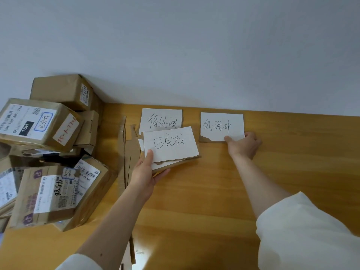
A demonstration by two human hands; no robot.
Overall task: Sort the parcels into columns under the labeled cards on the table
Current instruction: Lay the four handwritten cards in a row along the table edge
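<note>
Still sitting in a messy heap at the left end of the table (214, 191), the parcels (44, 152), none sorted into columns yet. Laying out the labeled cards first, it seems: left hand (145, 172) pinching the front card (171, 144), thumb on top and fingers underneath, over the back card (161, 118); right hand (244, 144) pressing the right card (222, 125) down by the wall, thumb on its edge. Best setting each card flat, well apart and in one row, leaving room below for parcels; no bins or trays showing, only flat cardboard scraps (126, 152) beside the heap.
</note>
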